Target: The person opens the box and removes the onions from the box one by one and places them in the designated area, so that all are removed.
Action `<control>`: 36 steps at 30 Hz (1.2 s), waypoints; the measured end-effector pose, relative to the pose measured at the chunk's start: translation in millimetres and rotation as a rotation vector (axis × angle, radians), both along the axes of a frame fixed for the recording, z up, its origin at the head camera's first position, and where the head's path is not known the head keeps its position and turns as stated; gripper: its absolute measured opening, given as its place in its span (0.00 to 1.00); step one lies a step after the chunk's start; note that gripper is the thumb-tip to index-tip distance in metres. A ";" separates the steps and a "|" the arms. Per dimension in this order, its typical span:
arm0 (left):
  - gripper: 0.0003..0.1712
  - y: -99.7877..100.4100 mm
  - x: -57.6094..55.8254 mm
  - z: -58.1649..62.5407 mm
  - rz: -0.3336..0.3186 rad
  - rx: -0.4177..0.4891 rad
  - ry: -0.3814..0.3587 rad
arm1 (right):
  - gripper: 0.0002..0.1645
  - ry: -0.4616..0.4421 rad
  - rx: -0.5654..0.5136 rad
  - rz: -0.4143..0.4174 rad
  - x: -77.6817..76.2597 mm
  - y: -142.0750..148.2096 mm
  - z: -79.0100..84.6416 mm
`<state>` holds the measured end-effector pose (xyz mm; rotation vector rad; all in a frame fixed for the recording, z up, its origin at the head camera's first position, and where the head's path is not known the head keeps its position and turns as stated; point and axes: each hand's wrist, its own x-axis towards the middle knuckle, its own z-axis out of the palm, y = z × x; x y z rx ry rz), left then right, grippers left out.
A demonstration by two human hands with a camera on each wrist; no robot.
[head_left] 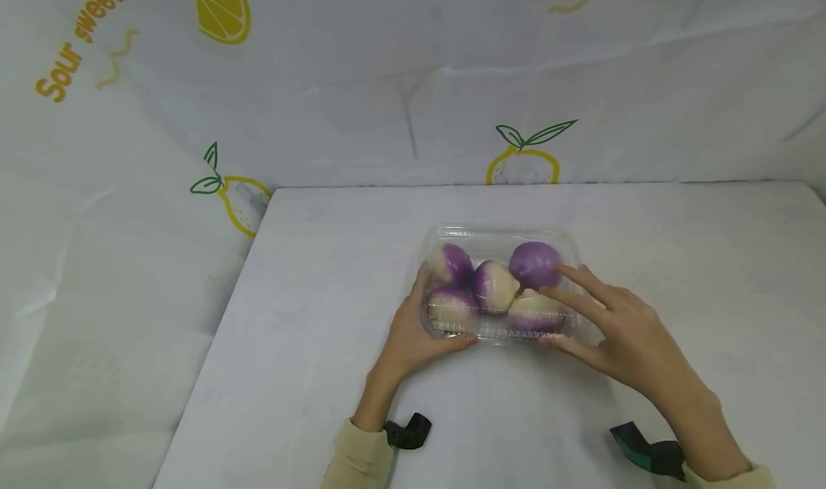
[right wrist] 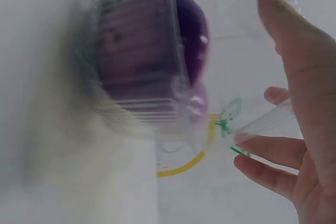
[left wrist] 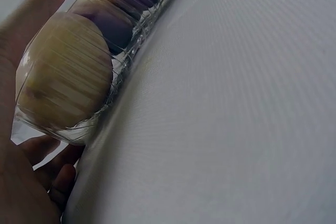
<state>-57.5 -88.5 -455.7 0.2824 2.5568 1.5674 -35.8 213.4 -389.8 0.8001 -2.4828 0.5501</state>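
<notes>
Clear plastic box (head_left: 487, 239) is on the tabletop (head_left: 323, 274), about centre on my head feed. Long axis runs 9 to 3. Five purple-and-white bulbs (head_left: 495, 286) inside: 10, 8, centre, 2 and 4 o'clock.

Key relation: box lies toward 2 from the left hand (head_left: 406, 338), toward 10 from the right hand (head_left: 629, 335). Left is the nearer one, I'd say, in contact at the 9 end; right reaches over the 4 corner.

Left fingers grip that end: thumb along the 6 edge, the rest curled round the 9 side. Right fingers are spread, lightly bent, thumb well apart from them; two tips overlap the box at 3 to 4. Pressure I can't tell. My right wrist view has a clear plastic edge (right wrist: 270, 119) by those fingers, probably lid, looks raised off the base.

Materials: box is thin, ribbed, glossy and see-through, judging it flexy. Bulbs are rounded, smooth and shiny. Tabletop is white with a fine weave up close. Cream sleeve (head_left: 361, 460) at 7, dark wrist mount (head_left: 409, 431) beside it. White cloth backdrop (head_left: 355, 87) with lemon prints at 12.
</notes>
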 end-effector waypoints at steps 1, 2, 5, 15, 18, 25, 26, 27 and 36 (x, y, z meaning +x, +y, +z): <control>0.78 0.2 0.0 -0.2 -0.001 0.009 -0.003 | 0.45 0.010 0.008 -0.001 -2.3 1.5 4.9; 0.79 0.3 0.1 -0.5 -0.002 0.009 -0.005 | 0.45 0.019 0.016 -0.006 -5.2 3.2 10.0; 0.79 1.3 0.1 -0.8 0.000 0.011 -0.017 | 0.46 0.051 0.021 -0.013 -16.1 7.7 24.0; 0.78 2.4 -2.2 -2.5 -0.007 0.009 -0.005 | 0.26 -0.035 -0.271 -0.080 -60.6 14.8 39.0; 0.77 1.9 -1.9 -1.1 -0.004 0.000 0.000 | 0.29 -0.083 -0.343 -0.123 -71.8 14.0 38.5; 0.78 0.7 -1.2 -0.4 0.000 0.011 -0.012 | 0.42 -0.198 -0.403 -0.138 -90.7 14.0 26.7; 0.78 0.5 -1.3 -0.4 0.001 0.016 -0.012 | 0.42 -0.208 -0.404 -0.138 -92.3 14.5 24.1; 0.78 0.4 -1.2 -0.5 0.001 0.016 -0.013 | 0.43 -0.214 -0.400 -0.140 -93.5 15.0 21.6; 0.78 0.3 -1.3 0.1 -0.002 0.013 -0.009 | 0.54 -0.288 -0.401 -0.147 -104.3 15.2 6.5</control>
